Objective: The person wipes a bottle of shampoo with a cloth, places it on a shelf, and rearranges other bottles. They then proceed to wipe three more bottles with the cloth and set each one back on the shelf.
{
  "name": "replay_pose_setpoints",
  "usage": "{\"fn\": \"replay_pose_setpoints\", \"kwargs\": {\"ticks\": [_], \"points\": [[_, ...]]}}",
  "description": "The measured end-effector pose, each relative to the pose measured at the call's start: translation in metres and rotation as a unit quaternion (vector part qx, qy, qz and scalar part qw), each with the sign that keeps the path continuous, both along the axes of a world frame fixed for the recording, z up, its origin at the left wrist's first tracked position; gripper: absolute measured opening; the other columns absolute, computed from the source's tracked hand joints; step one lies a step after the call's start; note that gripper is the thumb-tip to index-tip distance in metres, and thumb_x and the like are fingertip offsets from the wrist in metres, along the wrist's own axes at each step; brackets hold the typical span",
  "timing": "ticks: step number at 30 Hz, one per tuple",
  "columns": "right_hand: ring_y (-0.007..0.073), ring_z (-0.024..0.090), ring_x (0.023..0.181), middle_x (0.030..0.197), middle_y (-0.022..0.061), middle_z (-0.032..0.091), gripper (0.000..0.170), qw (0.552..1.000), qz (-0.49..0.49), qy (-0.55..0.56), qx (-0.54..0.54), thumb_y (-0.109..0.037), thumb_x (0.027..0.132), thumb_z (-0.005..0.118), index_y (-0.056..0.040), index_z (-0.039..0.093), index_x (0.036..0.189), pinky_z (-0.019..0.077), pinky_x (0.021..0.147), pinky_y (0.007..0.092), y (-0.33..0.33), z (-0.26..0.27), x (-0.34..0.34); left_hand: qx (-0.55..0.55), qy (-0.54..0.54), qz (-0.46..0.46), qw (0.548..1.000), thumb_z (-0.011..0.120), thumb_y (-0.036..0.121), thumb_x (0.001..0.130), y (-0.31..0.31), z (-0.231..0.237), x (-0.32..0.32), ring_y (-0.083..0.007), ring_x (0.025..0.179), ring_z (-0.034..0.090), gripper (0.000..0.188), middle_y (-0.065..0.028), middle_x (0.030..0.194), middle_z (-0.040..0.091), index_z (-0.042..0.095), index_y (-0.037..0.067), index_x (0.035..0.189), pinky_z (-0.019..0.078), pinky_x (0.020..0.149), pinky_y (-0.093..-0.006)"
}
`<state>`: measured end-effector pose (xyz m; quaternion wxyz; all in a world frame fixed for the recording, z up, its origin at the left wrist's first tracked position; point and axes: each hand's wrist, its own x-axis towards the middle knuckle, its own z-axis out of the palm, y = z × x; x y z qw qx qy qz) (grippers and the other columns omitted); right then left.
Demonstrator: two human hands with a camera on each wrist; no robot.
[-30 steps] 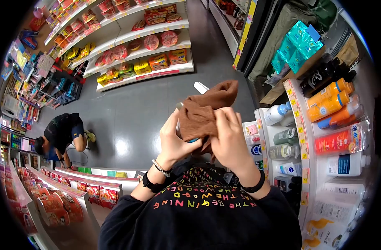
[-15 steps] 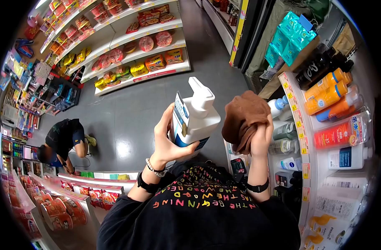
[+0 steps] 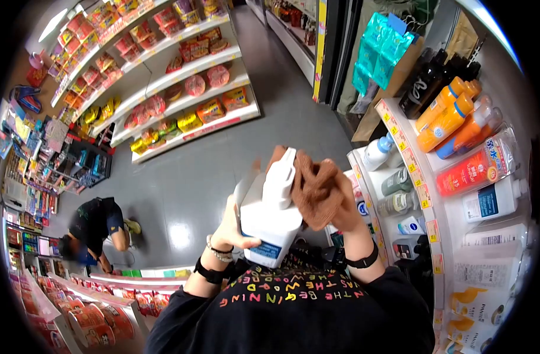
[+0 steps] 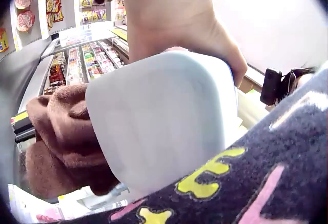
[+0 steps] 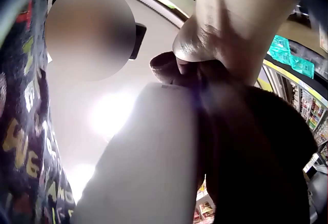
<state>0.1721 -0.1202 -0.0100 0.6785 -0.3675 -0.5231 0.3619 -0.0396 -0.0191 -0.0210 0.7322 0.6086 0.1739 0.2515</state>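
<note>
A white pump bottle (image 3: 268, 223) with a blue label patch is tilted in front of the person's chest. My left hand (image 3: 227, 229) grips its side, thumb across the front near the label. In my right hand (image 3: 348, 207) is a bunched brown cloth (image 3: 314, 197), held up against the bottle's far right side beside the pump head (image 3: 280, 177). From the left wrist, the bottle's broad pale base (image 4: 159, 116) fills the middle, with cloth folds (image 4: 66, 137) beside it. The right wrist view shows the dark cloth (image 5: 261, 147) along the bottle's side; most right fingers are hidden there.
A shelf (image 3: 402, 141) on the right holds orange spray bottles (image 3: 447, 121), a red sunscreen pack (image 3: 467, 171) and a similar white bottle (image 3: 488, 200). Noodle shelves (image 3: 193, 133) stand across the grey floor (image 3: 163, 189). A person (image 3: 99, 227) bends down at the left.
The right hand has swung the cloth off the bottle to the right, then brought it back against the bottle's side. The bottle has turned and tipped toward the chest.
</note>
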Motion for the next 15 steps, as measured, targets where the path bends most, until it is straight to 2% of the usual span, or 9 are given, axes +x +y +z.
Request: {"fn": "replay_pose_setpoints", "kwargs": {"ticks": [2, 3, 4, 8, 9, 10, 12, 13, 15], "points": [[0.0108, 0.05, 0.085, 0.093, 0.007, 0.054, 0.033, 0.998, 0.002, -0.058, 0.008, -0.015, 0.076, 0.058, 0.0023, 0.05, 0.102, 0.0423, 0.078, 0.0245, 0.005, 0.017, -0.002, 0.027, -0.081, -0.017, 0.996, 0.08, 0.036, 0.049, 0.007, -0.011, 0.003, -0.0215, 0.105, 0.056, 0.1, -0.0127, 0.114, 0.056, 0.037, -0.006, 0.129, 0.0416, 0.094, -0.033], [0.0099, 0.05, 0.083, 0.089, 0.0068, 0.054, 0.034, 0.998, -0.003, -0.06, 0.007, -0.014, 0.072, 0.063, 0.0014, 0.051, 0.099, 0.0427, 0.076, 0.025, 0.007, 0.016, -0.004, 0.018, -0.094, -0.004, 0.995, 0.08, 0.036, 0.049, 0.006, -0.013, 0.005, -0.0211, 0.105, 0.056, 0.101, -0.0126, 0.114, 0.056, 0.036, -0.005, 0.13, 0.0414, 0.095, -0.033], [0.0093, 0.048, 0.084, 0.092, 0.0019, 0.048, 0.036, 0.997, 0.01, -0.082, -0.015, -0.008, 0.071, 0.074, -0.0047, 0.046, 0.093, 0.0397, 0.079, 0.0226, 0.005, 0.025, -0.003, 0.007, -0.106, 0.011, 0.994, 0.08, 0.036, 0.049, 0.005, -0.014, 0.006, -0.0208, 0.106, 0.055, 0.101, -0.0125, 0.113, 0.057, 0.035, -0.005, 0.13, 0.0411, 0.095, -0.0331], [0.0088, 0.047, 0.082, 0.089, 0.0004, 0.045, 0.045, 0.997, -0.028, -0.058, -0.033, -0.009, 0.07, 0.076, -0.0063, 0.042, 0.1, 0.0391, 0.077, 0.0225, 0.003, 0.03, -0.014, 0.017, -0.051, -0.024, 0.998, 0.081, 0.034, 0.049, 0.007, -0.004, 0.004, -0.0203, 0.113, 0.05, 0.095, -0.0129, 0.118, 0.054, 0.041, -0.005, 0.126, 0.039, 0.097, -0.0326], [0.0084, 0.046, 0.081, 0.088, 0.0, 0.044, 0.049, 0.996, -0.054, -0.064, -0.036, -0.009, 0.069, 0.077, -0.0066, 0.04, 0.102, 0.0387, 0.075, 0.0218, 0.001, 0.03, -0.016, 0.045, -0.043, -0.018, 0.998, 0.082, 0.031, 0.05, 0.005, 0.0, 0.006, -0.0193, 0.113, 0.05, 0.092, -0.0128, 0.121, 0.052, 0.043, -0.005, 0.126, 0.0391, 0.096, -0.0316], [0.0084, 0.046, 0.081, 0.088, 0.0, 0.044, 0.049, 0.996, -0.052, -0.067, -0.034, -0.009, 0.069, 0.077, -0.0066, 0.04, 0.102, 0.0387, 0.075, 0.0218, -0.001, 0.029, -0.019, 0.065, -0.014, -0.049, 0.997, 0.082, 0.024, 0.053, 0.007, 0.005, 0.007, -0.0189, 0.113, 0.05, 0.093, -0.0128, 0.124, 0.051, 0.04, -0.006, 0.129, 0.0376, 0.098, -0.0316], [0.0091, 0.048, 0.081, 0.088, 0.0035, 0.049, 0.061, 0.991, -0.109, 0.001, -0.079, -0.012, 0.065, 0.083, -0.0042, 0.038, 0.105, 0.0414, 0.072, 0.0225, -0.002, 0.026, -0.024, 0.141, -0.017, -0.015, 0.99, 0.081, 0.02, 0.055, 0.001, 0.007, 0.015, -0.0188, 0.116, 0.048, 0.095, -0.0131, 0.126, 0.05, 0.035, -0.007, 0.134, 0.0353, 0.101, -0.0314], [0.0081, 0.044, 0.078, 0.085, 0.0018, 0.043, 0.063, 0.984, -0.155, -0.051, -0.067, -0.011, 0.066, 0.082, -0.0033, 0.036, 0.107, 0.0401, 0.07, 0.0214, 0.0, 0.02, -0.021, 0.173, -0.01, -0.008, 0.985, 0.082, 0.017, 0.055, -0.002, 0.007, 0.017, -0.0187, 0.119, 0.046, 0.096, -0.0139, 0.127, 0.05, 0.034, -0.008, 0.135, 0.0342, 0.102, -0.0316], [0.0078, 0.042, 0.079, 0.086, 0.0008, 0.042, 0.065, 0.983, -0.165, -0.005, -0.074, -0.011, 0.064, 0.083, -0.0043, 0.035, 0.108, 0.0392, 0.07, 0.021, 0.002, 0.017, -0.021, 0.219, 0.002, 0.009, 0.976, 0.082, 0.017, 0.056, -0.006, 0.007, 0.022, -0.0175, 0.117, 0.048, 0.094, -0.0148, 0.125, 0.052, 0.036, -0.008, 0.133, 0.0357, 0.101, -0.0311]]}}
